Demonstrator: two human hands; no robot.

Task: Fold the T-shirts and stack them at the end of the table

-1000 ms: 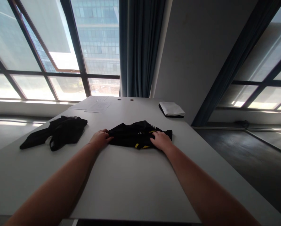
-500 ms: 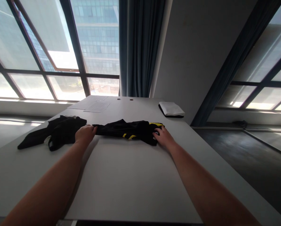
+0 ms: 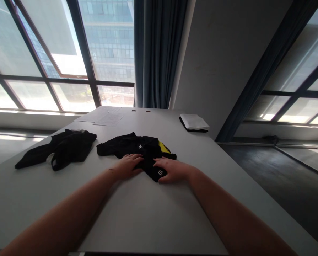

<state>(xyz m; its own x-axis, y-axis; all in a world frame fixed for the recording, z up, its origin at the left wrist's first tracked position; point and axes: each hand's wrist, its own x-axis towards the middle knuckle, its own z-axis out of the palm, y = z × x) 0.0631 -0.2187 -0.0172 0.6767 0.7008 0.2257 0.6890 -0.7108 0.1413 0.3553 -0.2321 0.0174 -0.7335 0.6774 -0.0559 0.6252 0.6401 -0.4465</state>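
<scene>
A black garment with a yellow patch and small white marks [image 3: 129, 143] lies crumpled on the white table [image 3: 148, 217]. My left hand [image 3: 128, 166] rests at its near edge, fingers spread over the cloth. On the near right part, beside white lettering, my right hand [image 3: 172, 170] lies with its fingers and thumb apart, touching the fabric. The two hands are close together but do not touch. Some of the cloth is hidden under the fingers.
Another black garment [image 3: 70, 147] lies bunched on the left of the table. Folded white and black cloths [image 3: 194, 122] sit at the back right. Sheets of paper [image 3: 108, 118] lie at the back left. Windows and a blue curtain [image 3: 159, 53] stand beyond.
My left hand has let go of the garment's left end and moved right. My right hand has come nearer and leftward. A part of the garment now extends toward me, and its yellow patch has shifted.
</scene>
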